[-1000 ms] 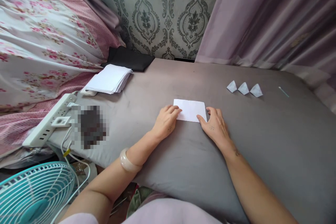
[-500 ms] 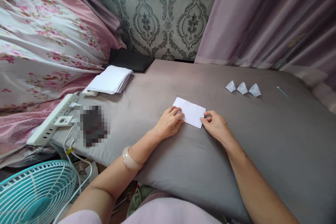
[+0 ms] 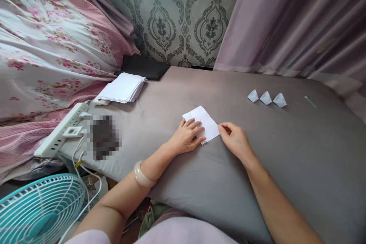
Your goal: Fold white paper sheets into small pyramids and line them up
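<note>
A white sheet of paper lies turned at a slant on the grey cloth surface. My left hand rests on its left part with the fingers spread, hiding some of the lower left edge. At the sheet's right corner, my right hand pinches the paper between thumb and forefinger. A pale bangle circles my left forearm.
Three small folded paper pieces stand in a row to the right, with a cotton swab beyond. Far left are a paper stack, a black folder-like item, a power strip and a fan.
The paper has turned clockwise from nearly straight to a slant. My left fingers have spread out over it, and my right hand has shifted to its right corner.
</note>
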Demonstrator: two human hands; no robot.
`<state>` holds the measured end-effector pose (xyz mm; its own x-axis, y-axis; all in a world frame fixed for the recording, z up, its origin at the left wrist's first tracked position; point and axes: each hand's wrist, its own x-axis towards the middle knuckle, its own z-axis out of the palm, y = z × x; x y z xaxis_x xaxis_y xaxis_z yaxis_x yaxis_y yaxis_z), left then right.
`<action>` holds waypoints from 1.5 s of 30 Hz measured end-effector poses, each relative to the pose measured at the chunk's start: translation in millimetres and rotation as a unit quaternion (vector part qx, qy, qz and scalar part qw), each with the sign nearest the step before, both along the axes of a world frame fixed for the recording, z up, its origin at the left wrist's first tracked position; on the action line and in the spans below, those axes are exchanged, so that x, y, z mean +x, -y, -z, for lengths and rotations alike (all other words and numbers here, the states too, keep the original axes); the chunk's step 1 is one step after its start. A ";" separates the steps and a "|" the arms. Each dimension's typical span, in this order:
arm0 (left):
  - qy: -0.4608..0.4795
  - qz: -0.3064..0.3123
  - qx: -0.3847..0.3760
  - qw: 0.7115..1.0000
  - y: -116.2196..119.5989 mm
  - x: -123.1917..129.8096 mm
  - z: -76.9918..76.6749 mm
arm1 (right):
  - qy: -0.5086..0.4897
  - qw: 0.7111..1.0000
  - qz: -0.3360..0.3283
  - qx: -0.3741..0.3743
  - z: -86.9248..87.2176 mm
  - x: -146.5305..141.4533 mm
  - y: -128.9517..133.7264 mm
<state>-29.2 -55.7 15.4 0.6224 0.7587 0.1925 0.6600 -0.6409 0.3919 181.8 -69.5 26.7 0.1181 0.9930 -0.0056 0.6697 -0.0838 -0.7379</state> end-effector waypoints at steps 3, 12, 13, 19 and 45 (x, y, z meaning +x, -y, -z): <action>0.018 0.051 -0.013 0.998 -2.1 -0.8 -1.6 | 0.085 0.995 0.041 0.021 3.7 11.2 -5.8; 0.052 0.156 0.008 0.986 -11.2 1.6 -0.8 | 0.190 0.980 0.017 -0.048 6.0 12.1 -5.1; 0.052 0.145 0.018 0.988 -11.7 1.4 -0.1 | 0.193 0.979 0.020 -0.060 5.3 12.4 -5.9; 0.035 0.084 0.023 0.996 -8.2 0.3 2.7 | 0.165 0.979 0.040 -0.115 2.8 18.6 -12.4; 0.091 0.058 0.012 0.994 -5.4 -5.5 3.4 | -0.379 0.893 0.127 -0.206 -7.7 3.9 -9.0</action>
